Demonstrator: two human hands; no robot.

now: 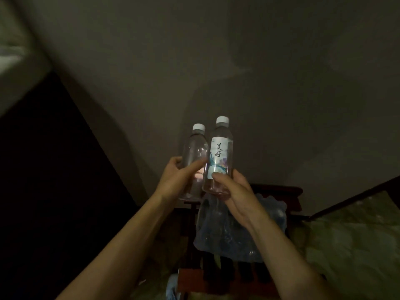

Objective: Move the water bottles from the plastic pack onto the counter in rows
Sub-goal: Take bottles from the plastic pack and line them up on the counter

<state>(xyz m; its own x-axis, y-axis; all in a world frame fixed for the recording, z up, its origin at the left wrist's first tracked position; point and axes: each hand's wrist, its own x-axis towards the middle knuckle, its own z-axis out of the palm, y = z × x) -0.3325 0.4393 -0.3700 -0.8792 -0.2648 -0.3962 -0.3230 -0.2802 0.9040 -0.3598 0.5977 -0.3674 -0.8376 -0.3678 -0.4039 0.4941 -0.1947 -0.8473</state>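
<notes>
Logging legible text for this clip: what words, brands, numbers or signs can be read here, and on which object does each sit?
"美好": two large brush-style characters, set one above the other, on the white label of the water bottle held in the right hand.
Any smaller print on that label: too small and dim to read.
The water bottle in the left hand: no label text shows on this side.
The plastic pack below: nothing legible.

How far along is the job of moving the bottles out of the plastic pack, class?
Done: no counter rows are visible, so unknown. In hand: the left hand holds one water bottle, the right hand a labelled bottle, both upright in the air above the plastic pack. Left: setting these down; the pack's contents are unclear.
</notes>
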